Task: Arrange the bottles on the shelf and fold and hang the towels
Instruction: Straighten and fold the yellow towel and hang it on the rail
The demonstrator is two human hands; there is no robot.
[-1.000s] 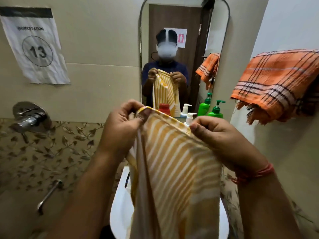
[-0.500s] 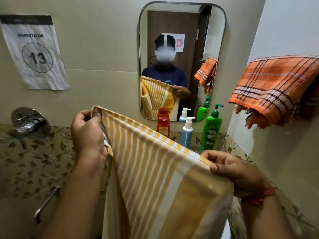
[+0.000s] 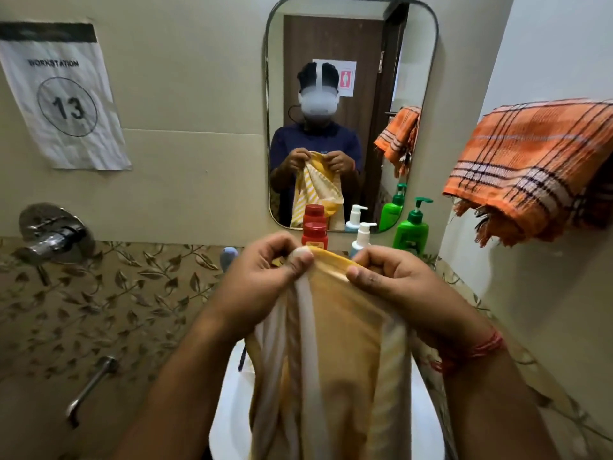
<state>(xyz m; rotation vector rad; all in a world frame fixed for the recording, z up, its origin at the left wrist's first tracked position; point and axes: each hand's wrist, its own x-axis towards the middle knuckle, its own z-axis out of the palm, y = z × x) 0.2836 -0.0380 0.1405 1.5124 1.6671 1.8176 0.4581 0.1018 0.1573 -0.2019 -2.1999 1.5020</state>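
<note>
A yellow and white striped towel [image 3: 335, 353] hangs folded lengthwise in front of me, over a white basin [image 3: 229, 413]. My left hand [image 3: 262, 280] and my right hand [image 3: 394, 280] pinch its top edge close together, thumbs on the fold. Behind my hands, under the mirror, stand a red bottle [image 3: 314, 234], a white pump bottle [image 3: 362, 237] and a green pump bottle [image 3: 411, 229]; their lower parts are hidden. An orange checked towel [image 3: 527, 167] hangs on the right wall.
A mirror [image 3: 351, 38] on the far wall reflects me and the bottles. A chrome tap [image 3: 49, 237] and a metal spout [image 3: 89, 390] stick out at the left. A paper sign marked 13 [image 3: 63, 97] hangs above. The right wall is close.
My hands were wide apart with the striped towel spread between them; now they have come together and the towel hangs folded into a narrow strip.
</note>
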